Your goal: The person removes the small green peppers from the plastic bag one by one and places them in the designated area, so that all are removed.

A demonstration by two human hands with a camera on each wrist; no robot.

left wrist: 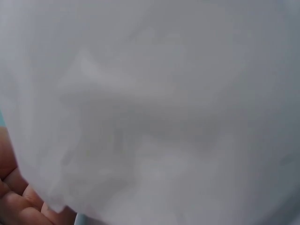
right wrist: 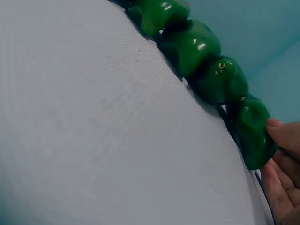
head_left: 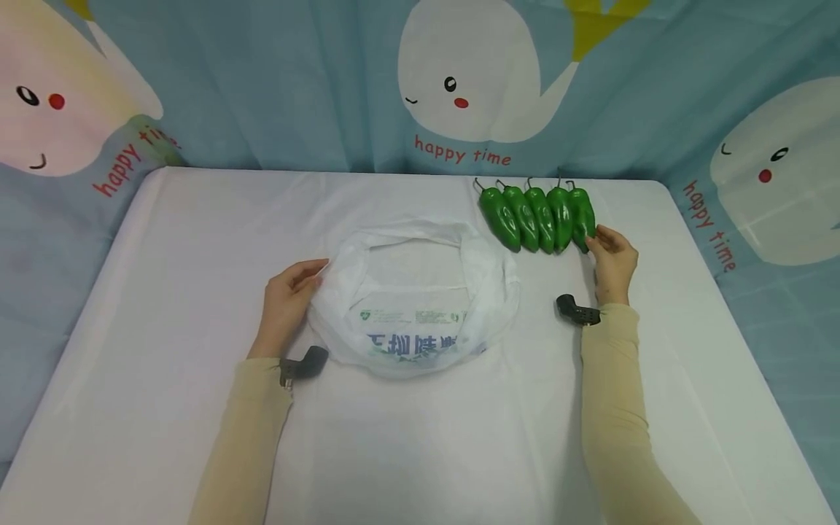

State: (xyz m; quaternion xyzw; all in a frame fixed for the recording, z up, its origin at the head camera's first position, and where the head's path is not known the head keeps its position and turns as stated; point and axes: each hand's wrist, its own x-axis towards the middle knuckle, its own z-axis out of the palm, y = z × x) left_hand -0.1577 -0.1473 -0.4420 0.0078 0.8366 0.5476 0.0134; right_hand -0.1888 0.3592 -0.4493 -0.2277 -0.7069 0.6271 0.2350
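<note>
A row of several glossy green peppers [head_left: 522,219] lies at the back right of the table, stems pointing away. My right hand [head_left: 613,261] pinches the rightmost pepper [head_left: 581,213] near its lower tip. Thumb and fingers come to either side of that pepper [right wrist: 253,133] in the right wrist view. A white plastic bag [head_left: 412,368] with printed green and blue lettering sits mid-table, its mouth spread wide. At the bag's left rim, my left hand [head_left: 286,302] pinches the edge. White bag film [left wrist: 159,117] fills most of the left wrist view, with curled fingers [left wrist: 21,201] partly behind it.
A white cloth covers the table [head_left: 420,452]. Behind it hangs a blue curtain [head_left: 275,87] printed with whales, which also runs down the right side. A small black wrist camera [head_left: 307,363] sits on the left sleeve, another camera [head_left: 577,311] on the right.
</note>
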